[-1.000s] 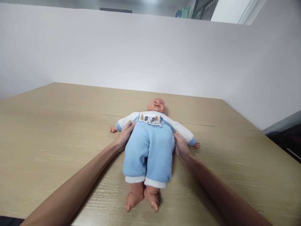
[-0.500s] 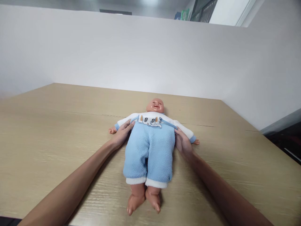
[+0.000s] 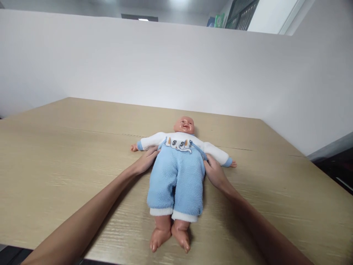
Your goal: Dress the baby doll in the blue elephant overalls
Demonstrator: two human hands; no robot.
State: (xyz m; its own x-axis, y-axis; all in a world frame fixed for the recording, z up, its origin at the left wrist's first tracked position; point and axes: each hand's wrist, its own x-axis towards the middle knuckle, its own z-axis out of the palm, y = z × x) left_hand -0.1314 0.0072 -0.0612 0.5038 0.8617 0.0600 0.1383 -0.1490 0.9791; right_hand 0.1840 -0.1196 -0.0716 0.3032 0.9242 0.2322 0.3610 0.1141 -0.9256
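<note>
A baby doll (image 3: 184,127) lies on its back on the table, head away from me and arms spread. It wears a white long-sleeved top (image 3: 153,140) with blue cuffs and fluffy blue overalls (image 3: 176,176) with white leg cuffs. Across the chest sits an animal-face patch (image 3: 179,144) with blue straps at its sides. My left hand (image 3: 146,160) is closed on the overalls' edge at the left of the waist. On the opposite side, my right hand (image 3: 215,171) grips the overalls' edge below the strap (image 3: 198,149). Some fingertips are hidden behind the fabric.
The light wooden table (image 3: 68,176) extends around the doll, with a seam across it. A white partition (image 3: 165,62) rises behind its far edge. Something dark (image 3: 335,165) stands beyond the right edge.
Both hands have slid slightly down the doll's sides toward its legs, and the straps' outer ends have come down with them. The camera view has shifted a little.
</note>
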